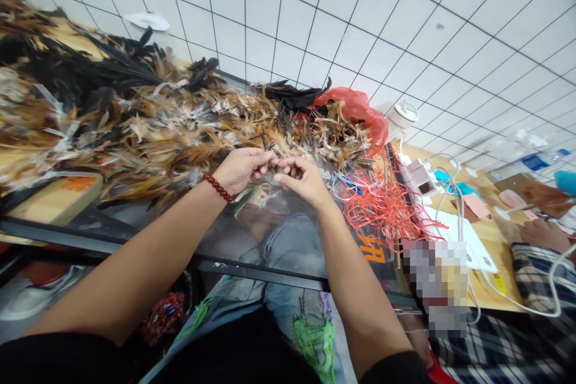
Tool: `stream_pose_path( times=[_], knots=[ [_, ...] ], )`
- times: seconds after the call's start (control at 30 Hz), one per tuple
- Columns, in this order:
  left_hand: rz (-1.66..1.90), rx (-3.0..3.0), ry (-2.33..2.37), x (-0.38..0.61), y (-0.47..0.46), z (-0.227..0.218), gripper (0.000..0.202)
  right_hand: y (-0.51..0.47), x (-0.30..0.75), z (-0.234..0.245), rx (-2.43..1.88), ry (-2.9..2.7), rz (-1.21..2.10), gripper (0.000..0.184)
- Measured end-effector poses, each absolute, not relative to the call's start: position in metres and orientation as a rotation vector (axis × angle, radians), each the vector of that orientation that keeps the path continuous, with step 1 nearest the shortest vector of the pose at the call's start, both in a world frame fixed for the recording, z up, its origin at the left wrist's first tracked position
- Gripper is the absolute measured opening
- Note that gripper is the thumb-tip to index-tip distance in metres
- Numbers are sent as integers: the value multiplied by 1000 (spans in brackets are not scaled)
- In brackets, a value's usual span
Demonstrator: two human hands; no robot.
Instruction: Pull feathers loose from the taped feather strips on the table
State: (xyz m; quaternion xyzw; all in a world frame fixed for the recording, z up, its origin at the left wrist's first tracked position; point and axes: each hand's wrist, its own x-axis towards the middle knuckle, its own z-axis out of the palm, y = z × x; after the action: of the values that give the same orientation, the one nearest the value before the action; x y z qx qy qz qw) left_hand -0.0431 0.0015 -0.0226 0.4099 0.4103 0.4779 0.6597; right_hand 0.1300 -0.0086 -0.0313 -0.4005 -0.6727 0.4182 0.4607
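Note:
Above a dark, glossy tabletop [216,246], my left hand [246,170] and my right hand [303,179] meet fingertip to fingertip. The left thumb and forefinger are pinched together, and the right fingers curl toward them. Whatever they hold is too small to make out. Right behind both hands lies a long heap of brown and cream feathers [180,132]. Longer black feathers [103,69] lie at its back left. A tangle of red cord [382,204] spreads just right of my right hand. A dark red bead bracelet [218,188] circles my left wrist.
A red plastic bag [364,111] and a white lidded cup [402,115] stand at the back against the tiled wall [270,6]. To the right are a white board [468,246], cables and a person's plaid sleeve [537,276]. A shallow wooden box [56,198] is at left.

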Motion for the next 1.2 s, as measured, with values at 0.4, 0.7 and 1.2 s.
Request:
stream_pose_path(
  times=[0.4, 0.7, 1.2],
  knots=[
    [1156, 980, 965, -40, 2, -26, 25, -5, 148, -36, -1113, -2476, 736, 7],
    [1102, 1088, 1130, -36, 0, -26, 24, -7, 141, -28, -1266, -2259, 116, 14],
    [680, 1154, 1002, -42, 0, -28, 24, -6, 148, -31, -1203, -2199, -291, 21]
  ],
)
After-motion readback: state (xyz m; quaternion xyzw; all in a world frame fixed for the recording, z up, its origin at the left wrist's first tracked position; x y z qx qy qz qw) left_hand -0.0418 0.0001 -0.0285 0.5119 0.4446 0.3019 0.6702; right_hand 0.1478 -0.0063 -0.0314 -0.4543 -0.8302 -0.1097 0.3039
